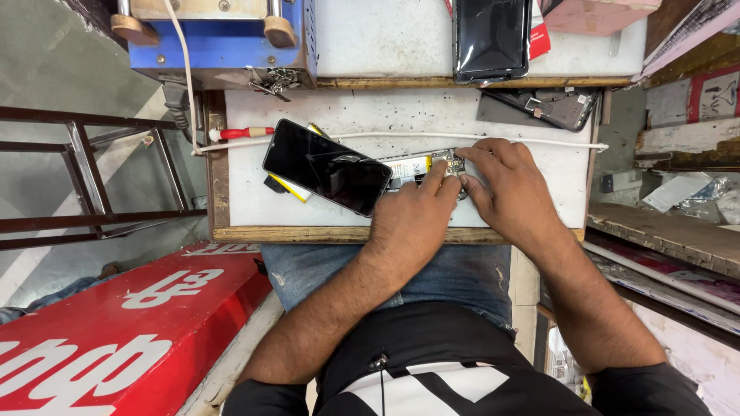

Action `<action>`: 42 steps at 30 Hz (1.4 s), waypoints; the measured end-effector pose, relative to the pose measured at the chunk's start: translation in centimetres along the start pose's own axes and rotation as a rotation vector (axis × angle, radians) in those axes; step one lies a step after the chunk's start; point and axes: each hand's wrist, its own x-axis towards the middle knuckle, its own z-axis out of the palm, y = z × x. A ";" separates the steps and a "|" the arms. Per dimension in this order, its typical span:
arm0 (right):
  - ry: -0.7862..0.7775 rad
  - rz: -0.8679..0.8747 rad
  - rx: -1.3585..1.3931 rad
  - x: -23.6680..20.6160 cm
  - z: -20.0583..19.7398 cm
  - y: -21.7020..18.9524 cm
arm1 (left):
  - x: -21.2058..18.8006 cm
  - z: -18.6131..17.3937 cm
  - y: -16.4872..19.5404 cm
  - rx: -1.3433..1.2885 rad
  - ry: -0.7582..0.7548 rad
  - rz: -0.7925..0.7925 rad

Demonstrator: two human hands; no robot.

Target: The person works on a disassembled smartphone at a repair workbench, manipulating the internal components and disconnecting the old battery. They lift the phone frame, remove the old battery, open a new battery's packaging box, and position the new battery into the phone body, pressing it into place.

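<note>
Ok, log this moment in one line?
left hand: on opened phone | right hand: on phone | black screen: lifted aside

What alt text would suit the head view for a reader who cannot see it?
Both hands, left hand and right hand, press fingertips on an opened phone body on a white work board. A detached black screen lies beside them, over a white cable.
</note>
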 end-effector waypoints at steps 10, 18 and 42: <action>0.057 0.118 0.049 0.2 0.3 -0.4 | -0.4 1.6 -0.3 0.049 0.061 -0.018; 0.029 0.262 0.215 1.1 0.1 -0.2 | -0.5 1.9 -0.4 0.049 0.083 -0.019; -0.014 0.086 -0.031 1.9 0.0 -0.7 | -1.1 2.5 -0.6 0.052 0.115 -0.015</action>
